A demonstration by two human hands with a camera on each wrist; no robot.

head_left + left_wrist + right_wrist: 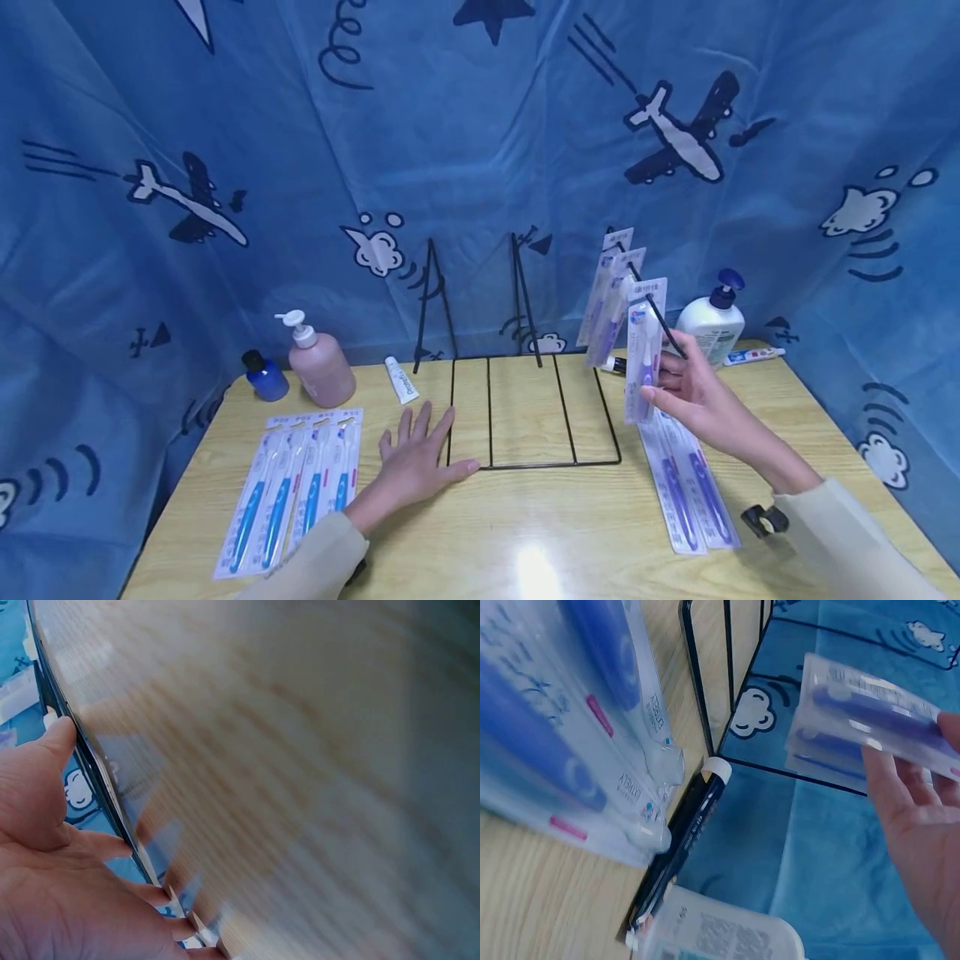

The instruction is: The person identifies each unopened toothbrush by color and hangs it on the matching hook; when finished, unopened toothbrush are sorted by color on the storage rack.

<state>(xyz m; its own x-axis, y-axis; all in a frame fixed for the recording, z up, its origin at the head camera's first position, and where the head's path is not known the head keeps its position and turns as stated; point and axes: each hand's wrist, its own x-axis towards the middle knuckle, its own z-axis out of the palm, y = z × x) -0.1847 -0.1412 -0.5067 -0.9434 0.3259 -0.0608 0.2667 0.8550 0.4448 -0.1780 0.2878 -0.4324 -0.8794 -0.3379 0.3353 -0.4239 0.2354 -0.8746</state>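
Note:
My right hand (693,398) pinches the lower part of a packaged purple toothbrush (642,358), thumb in front and fingers behind. The top of this pack is on the right prong (662,318) of a black wire rack (532,465). Behind it on the same prong hang two more purple toothbrush packs (597,292). With fingers spread, my left hand (420,458) rests at the rack's front left corner, thumb by the front bar. Below my right hand, purple toothbrush packs (693,492) lie on the table.
Several blue toothbrush packs (281,492) lie at the left. Behind them stand a pink pump bottle (324,371) and a blue bottle (266,379). A small white tube (401,382) lies left of the rack. At the back right are a white pump bottle (711,325) and a toothpaste tube (753,356).

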